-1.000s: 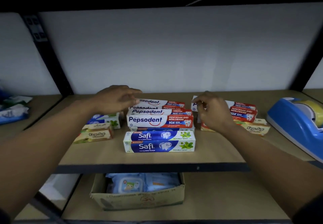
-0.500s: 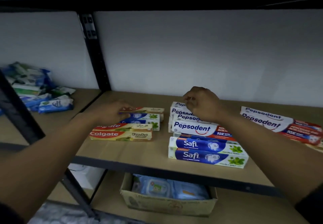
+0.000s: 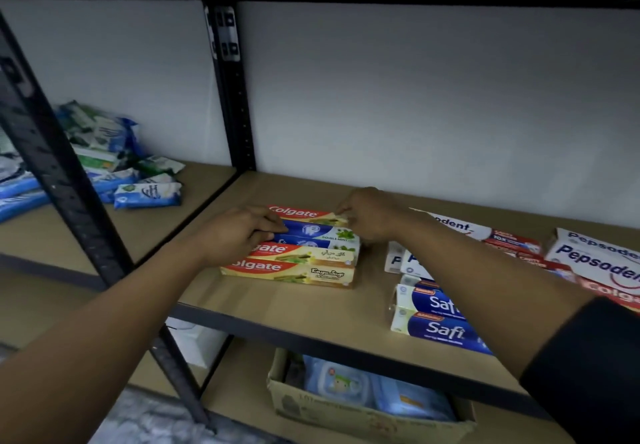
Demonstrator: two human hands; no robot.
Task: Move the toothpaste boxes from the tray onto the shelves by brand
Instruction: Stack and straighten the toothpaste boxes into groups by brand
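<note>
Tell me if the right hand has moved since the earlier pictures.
Yes: the right hand went left, off the Pepsodent stack, onto the Colgate pile.

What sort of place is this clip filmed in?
Probably a shop stockroom: a black metal rack, branded toothpaste boxes grouped on its shelf, wipe packs in the next bay, a carton of packs below.

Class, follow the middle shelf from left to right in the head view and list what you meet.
From the left: wipe packets → rear black post → mixed Colgate pile → Safi boxes → Pepsodent box at the right edge.
</note>
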